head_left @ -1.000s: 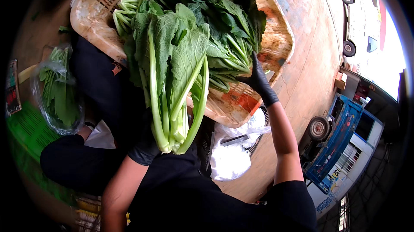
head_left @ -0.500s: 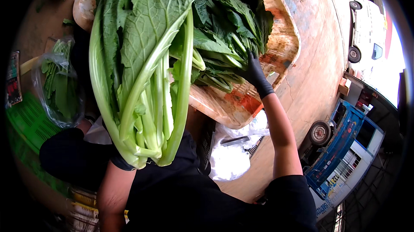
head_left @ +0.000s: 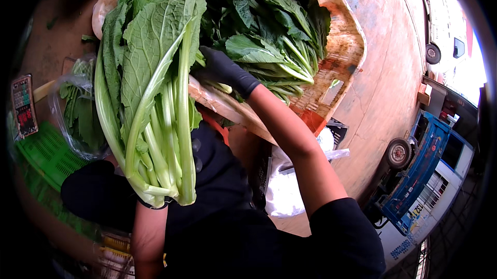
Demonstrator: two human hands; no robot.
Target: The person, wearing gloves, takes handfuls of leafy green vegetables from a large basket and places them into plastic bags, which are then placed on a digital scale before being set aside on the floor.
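Note:
A large bunch of leafy mustard greens [head_left: 150, 97] with thick pale stalks fills the view's left middle, leaves pointing away from me. My left hand [head_left: 150, 204], in a black glove, supports it from underneath; only a sliver of glove shows at the stalk base, so its fingers are hidden. Gloved in black as well, my right hand [head_left: 225, 70] reaches over the near edge of a worn, orange-stained crate [head_left: 339, 35]. Its fingers disappear behind the bunch and among stems. Darker leafy greens [head_left: 279, 35] lie piled in that crate, to the right of this hand.
At left are a clear plastic bag of greens [head_left: 83, 108], a green basket [head_left: 49, 149] and a dark printed panel [head_left: 24, 105]. White plastic bags [head_left: 287, 191] sit below the stained crate. A blue truck [head_left: 414, 165] and a white van [head_left: 442, 30] stand at right.
My right hand has moved left from the dark greens at the crate's right side to beside the held bunch. That bunch has shifted slightly left.

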